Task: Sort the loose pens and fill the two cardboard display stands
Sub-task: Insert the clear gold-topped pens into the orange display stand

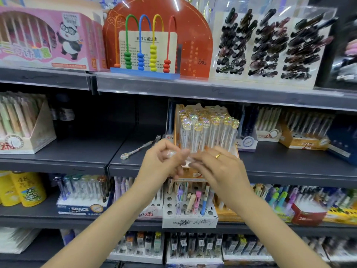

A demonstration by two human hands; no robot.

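Shop shelving [289, 169], dark grey, several tiers of stationery. Orange display stand [234, 149] packed with clear pens, middle shelf. Loose pen [141, 147] lies left of stand. Left hand [162, 161] and right hand [216, 167] meet before stand, fingers curled on blurred clear item, likely pen.

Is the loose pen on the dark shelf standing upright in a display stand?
No, the loose pen lies flat on the dark shelf, left of the orange display stand.

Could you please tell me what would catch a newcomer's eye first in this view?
Probably the bright rainbow bead abacus on the top shelf, against its red arched card. Below, mid-frame, the left hand and right hand meet in front of the orange cardboard stand of clear, iridescent-capped pens; one loose matching pen lies just left.
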